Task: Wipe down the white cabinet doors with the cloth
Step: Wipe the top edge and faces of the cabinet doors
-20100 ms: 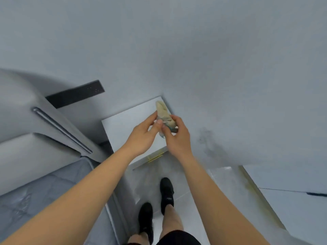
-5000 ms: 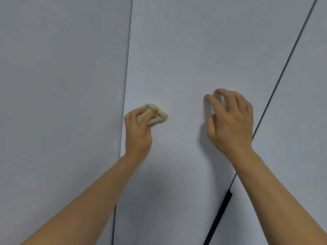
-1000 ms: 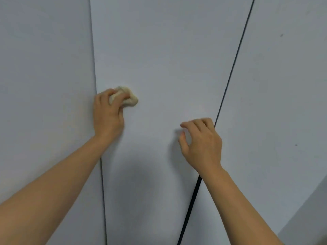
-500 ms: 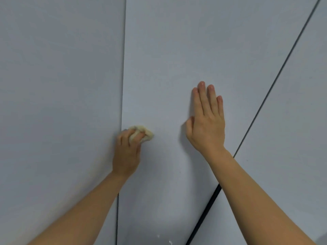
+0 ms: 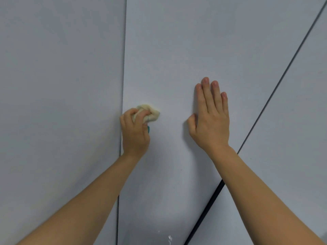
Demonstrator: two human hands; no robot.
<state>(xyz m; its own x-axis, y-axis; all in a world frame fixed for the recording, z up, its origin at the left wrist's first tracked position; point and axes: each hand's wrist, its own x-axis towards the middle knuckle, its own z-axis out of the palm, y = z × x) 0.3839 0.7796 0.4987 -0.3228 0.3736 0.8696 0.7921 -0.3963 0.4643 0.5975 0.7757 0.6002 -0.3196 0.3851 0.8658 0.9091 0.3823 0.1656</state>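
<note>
A white cabinet door (image 5: 177, 50) fills the middle of the head view, between two thin dark seams. My left hand (image 5: 135, 133) grips a bunched cream cloth (image 5: 152, 114) and holds it against this door, close to the left seam. A small teal bit shows under the thumb. My right hand (image 5: 211, 117) lies flat on the same door to the right of the cloth, fingers straight and pointing up.
Another white door (image 5: 58, 85) lies to the left of the left seam, and a third door (image 5: 292, 121) to the right of the slanted dark gap (image 5: 265, 106). A small white mark (image 5: 169, 238) shows near the bottom edge.
Over the last half second the cloth hand moved slightly up along the left seam. My right hand stays flat on the door; a second ago its fingers were curled.
</note>
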